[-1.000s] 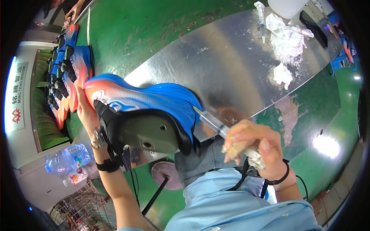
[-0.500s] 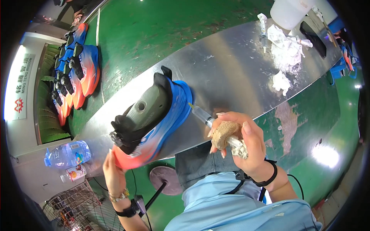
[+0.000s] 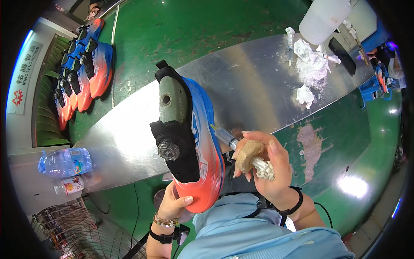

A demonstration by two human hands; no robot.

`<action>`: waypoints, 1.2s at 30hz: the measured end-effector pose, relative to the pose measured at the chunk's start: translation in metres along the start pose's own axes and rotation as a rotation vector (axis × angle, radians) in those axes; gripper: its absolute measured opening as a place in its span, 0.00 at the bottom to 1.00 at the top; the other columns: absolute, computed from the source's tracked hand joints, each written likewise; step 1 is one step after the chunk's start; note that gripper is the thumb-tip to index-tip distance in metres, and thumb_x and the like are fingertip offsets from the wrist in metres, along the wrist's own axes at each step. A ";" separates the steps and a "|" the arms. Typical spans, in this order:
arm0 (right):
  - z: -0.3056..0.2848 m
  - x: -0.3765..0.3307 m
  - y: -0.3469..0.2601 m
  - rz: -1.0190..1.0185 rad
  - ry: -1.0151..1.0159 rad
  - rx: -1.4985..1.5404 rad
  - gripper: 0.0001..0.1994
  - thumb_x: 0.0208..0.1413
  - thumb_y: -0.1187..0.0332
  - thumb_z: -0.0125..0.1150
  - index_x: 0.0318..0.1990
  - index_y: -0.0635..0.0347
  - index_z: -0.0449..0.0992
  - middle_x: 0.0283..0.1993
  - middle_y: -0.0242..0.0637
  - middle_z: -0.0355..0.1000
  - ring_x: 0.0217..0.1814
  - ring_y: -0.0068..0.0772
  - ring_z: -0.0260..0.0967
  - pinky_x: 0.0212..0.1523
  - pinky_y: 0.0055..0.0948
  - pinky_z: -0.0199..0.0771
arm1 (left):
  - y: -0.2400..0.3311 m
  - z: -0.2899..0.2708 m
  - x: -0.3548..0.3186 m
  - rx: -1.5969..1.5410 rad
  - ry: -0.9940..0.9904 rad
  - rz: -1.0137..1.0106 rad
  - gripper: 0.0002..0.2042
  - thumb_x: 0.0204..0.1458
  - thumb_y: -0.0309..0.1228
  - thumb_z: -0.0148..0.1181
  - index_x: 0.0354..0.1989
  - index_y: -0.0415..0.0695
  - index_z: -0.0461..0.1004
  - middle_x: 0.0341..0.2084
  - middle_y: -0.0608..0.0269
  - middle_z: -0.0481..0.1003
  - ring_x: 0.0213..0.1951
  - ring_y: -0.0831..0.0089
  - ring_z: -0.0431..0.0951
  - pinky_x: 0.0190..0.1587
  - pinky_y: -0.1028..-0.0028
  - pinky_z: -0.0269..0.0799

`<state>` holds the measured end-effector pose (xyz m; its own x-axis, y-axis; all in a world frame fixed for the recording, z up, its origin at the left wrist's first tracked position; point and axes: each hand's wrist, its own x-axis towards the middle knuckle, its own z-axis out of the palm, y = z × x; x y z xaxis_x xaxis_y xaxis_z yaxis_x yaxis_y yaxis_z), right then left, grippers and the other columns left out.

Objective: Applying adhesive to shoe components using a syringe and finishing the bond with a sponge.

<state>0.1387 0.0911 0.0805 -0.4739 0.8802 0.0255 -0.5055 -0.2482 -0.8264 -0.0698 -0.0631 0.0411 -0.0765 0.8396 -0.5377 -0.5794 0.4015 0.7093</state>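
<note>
My left hand [image 3: 176,202] is closed on the orange toe of a blue-to-orange shoe [image 3: 202,151], thumb on top. A grey-green shoe last [image 3: 172,101] fills the shoe, and a round dial sits on its black upper part. In my right hand [image 3: 274,162] is a syringe [image 3: 225,137] with a yellowish tip that points at the shoe's blue side, close to it or touching; I cannot tell which. The same hand also holds a tan, sponge-like piece [image 3: 249,155] and a crumpled whitish wad [image 3: 264,168].
Several similar shoes [image 3: 97,71] stand at the left. A large plastic bottle [image 3: 67,162] and a smaller bottle [image 3: 71,185] lie near the metal table's [image 3: 246,73] left end. At the far right are white crumpled tissues [image 3: 310,62], another syringe [image 3: 290,54], a phone [image 3: 342,56] and a white container [image 3: 323,21].
My left hand has swung the shoe upright in view, its toe now toward me and to the right. My right hand keeps its hold on the syringe, sponge-like piece and wad, nearly in place.
</note>
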 end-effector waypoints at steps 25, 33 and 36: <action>-0.003 -0.057 -0.081 -0.050 0.028 -0.399 0.25 0.63 0.46 0.24 0.65 0.31 0.53 0.31 0.47 0.63 0.21 0.36 0.63 0.23 0.33 0.73 | -0.043 0.097 0.102 -0.493 -0.513 -0.040 0.36 0.39 0.43 0.71 0.58 0.48 0.61 0.56 0.62 0.65 0.61 0.63 0.61 0.64 0.62 0.53; -0.011 -0.053 -0.087 -0.145 -0.040 -0.434 0.25 0.63 0.48 0.25 0.67 0.33 0.51 0.33 0.48 0.61 0.21 0.34 0.61 0.24 0.34 0.73 | -0.037 0.118 0.123 -0.671 -0.567 -0.019 0.29 0.43 0.28 0.66 0.56 0.47 0.62 0.52 0.65 0.68 0.56 0.67 0.67 0.58 0.65 0.64; -0.013 -0.051 -0.085 -0.220 -0.072 -0.499 0.26 0.63 0.48 0.25 0.68 0.36 0.48 0.34 0.48 0.60 0.21 0.34 0.60 0.24 0.34 0.73 | -0.036 0.122 0.128 -0.581 -0.498 0.030 0.36 0.40 0.41 0.71 0.57 0.42 0.61 0.55 0.56 0.65 0.62 0.53 0.58 0.65 0.63 0.55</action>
<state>0.2155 0.0727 0.1422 -0.4522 0.8555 0.2521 -0.2038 0.1761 -0.9630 0.0403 0.0749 0.0023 0.1956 0.9683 -0.1556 -0.9271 0.2343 0.2927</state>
